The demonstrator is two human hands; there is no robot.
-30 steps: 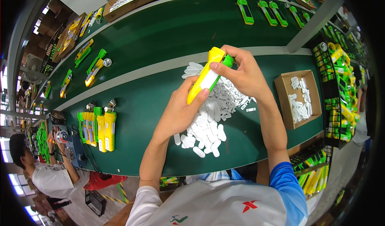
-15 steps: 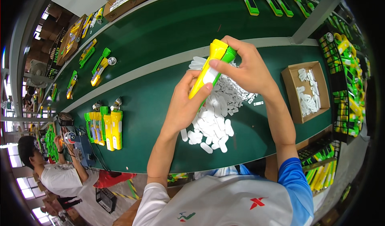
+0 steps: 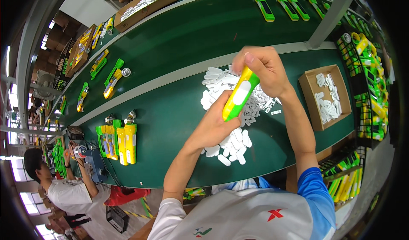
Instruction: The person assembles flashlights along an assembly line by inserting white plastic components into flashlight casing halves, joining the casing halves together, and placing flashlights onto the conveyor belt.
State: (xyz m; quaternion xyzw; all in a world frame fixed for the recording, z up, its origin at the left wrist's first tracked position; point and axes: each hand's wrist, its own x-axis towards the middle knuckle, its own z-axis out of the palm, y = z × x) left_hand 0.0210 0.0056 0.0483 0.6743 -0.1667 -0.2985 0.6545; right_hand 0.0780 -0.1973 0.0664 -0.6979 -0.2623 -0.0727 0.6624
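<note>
A yellow and green flashlight [image 3: 235, 106] slants over the table, a white oval piece [image 3: 242, 92] on its side facing up. My left hand [image 3: 215, 127] is closed around its lower end, thumb near the tip. At the upper end my right hand [image 3: 266, 67] curls over the flashlight's head and hides it; the thumb is raised and the other fingertips are smeared by motion. Beneath both hands lies a heap of white oval plastic pieces [image 3: 232, 146], with smaller white pieces [image 3: 255, 108] mixed in toward the right.
Several yellow and green flashlights [image 3: 128, 144] stand in a row at left. A cardboard box [image 3: 313, 108] of white parts is at right, beside a black crate [image 3: 368, 91] of flashlights. Across a metal rail [image 3: 170, 74] lie more flashlights. A co-worker [image 3: 64, 189] sits at far left.
The flashlight has turned, its white oval piece now facing up more fully. It and my left hand have shifted right and down; my right hand has curled over the head end.
</note>
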